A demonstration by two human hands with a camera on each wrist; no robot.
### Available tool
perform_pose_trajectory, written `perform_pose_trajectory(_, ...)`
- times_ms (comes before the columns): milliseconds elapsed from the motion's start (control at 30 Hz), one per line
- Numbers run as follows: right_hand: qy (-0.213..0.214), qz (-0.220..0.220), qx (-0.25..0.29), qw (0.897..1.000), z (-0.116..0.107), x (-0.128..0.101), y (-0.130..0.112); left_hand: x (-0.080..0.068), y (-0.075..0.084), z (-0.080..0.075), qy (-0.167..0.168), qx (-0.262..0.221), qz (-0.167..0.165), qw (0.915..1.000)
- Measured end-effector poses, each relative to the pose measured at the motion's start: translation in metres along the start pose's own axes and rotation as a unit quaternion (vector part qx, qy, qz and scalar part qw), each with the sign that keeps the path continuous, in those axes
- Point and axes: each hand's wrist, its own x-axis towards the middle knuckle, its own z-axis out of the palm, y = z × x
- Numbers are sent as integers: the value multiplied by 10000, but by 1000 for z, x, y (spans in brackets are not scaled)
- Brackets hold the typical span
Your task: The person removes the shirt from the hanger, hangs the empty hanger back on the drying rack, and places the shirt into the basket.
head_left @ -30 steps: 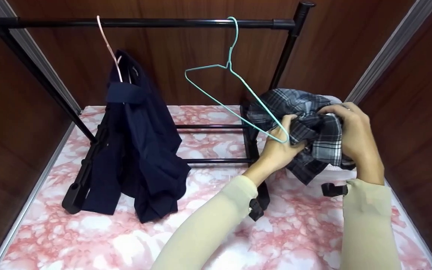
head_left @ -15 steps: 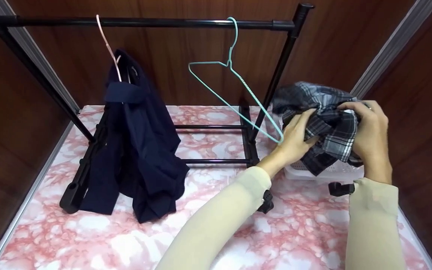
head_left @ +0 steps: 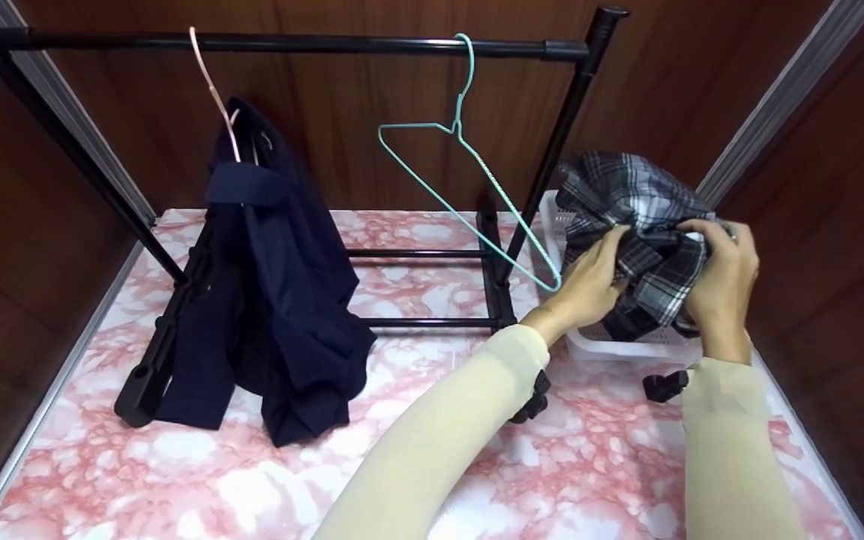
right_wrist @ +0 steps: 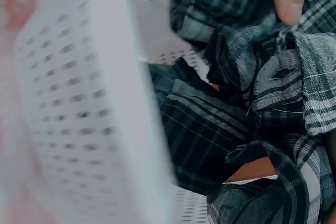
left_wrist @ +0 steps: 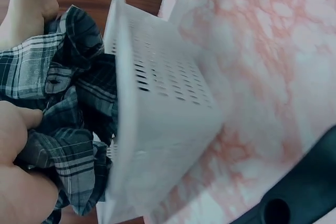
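Both the left hand and the right hand, fingers curled tight round the plaid shirt, have carried it right, away from the green hanger, down into the white basket.

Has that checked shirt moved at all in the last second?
Yes. The plaid shirt, gripped by both hands, has shifted right, away from the rack's black upright post, and now sits over the white basket.
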Motion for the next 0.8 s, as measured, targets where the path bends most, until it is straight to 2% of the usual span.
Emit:
perform_pose_trajectory(133, -258, 351, -146, 9989, 10, -10, 13, -5, -9, 4, -273, 158, -9, 9995)
perform_pose_trajectory(233, -416, 453, -286, 9977, 16, -18, 23, -10, -13, 6, -515, 267, -160, 9982)
perform_pose_trajectory(367, -607, 448, -451, 9961, 23, -26, 31, -14, -17, 10, -655, 901, -178, 9936)
perform_pose_trajectory(433, -766, 508, -516, 9944, 24, -28, 34, -15, -17, 12, -665, 1446, -139, 9871)
perform_pose_trajectory(567, -1235, 699, -668, 9876, 26, -27, 38, -15, -16, 14, -593, 2424, -145, 9683)
perform_pose_trajectory(667, -1640, 743, -790, 9805, 27, -27, 43, -16, -16, 16, -644, 2739, -186, 9594)
perform_pose_trajectory(800, -2225, 596, -942, 9685, 30, -28, 50, -17, -17, 19, -847, 2901, -103, 9532)
